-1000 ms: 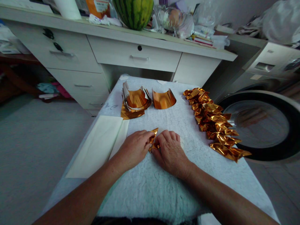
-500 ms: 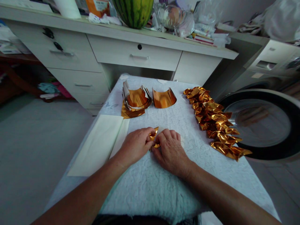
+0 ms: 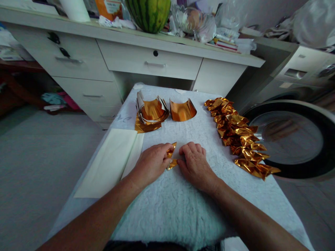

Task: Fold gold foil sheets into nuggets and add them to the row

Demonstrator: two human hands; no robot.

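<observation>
My left hand (image 3: 155,159) pinches a small folded piece of gold foil paper (image 3: 172,163) between thumb and fingers, over the middle of the cloth. Just to its right is my right hand (image 3: 194,164), fingers bent and thumb apart from them. The right thumb tip is at the foil's right end; whether it touches is hard to tell. A row of folded gold foil pieces (image 3: 242,134) runs along the right side. Beyond my hands lie a stack of curled gold foil sheets (image 3: 152,109) and a single curled gold sheet (image 3: 183,111).
Pale folded paper (image 3: 107,164) lies left of my left forearm. A light quilted cloth (image 3: 167,209) covers the table. Behind stands a white drawer desk (image 3: 131,59) bearing a watermelon (image 3: 148,15) and plastic bags. At the right, a washing machine door (image 3: 290,137) hangs open.
My right hand has moved a little to the right, off the foil it was pinching, and its thumb and fingers have parted. The left hand keeps its hold in place.
</observation>
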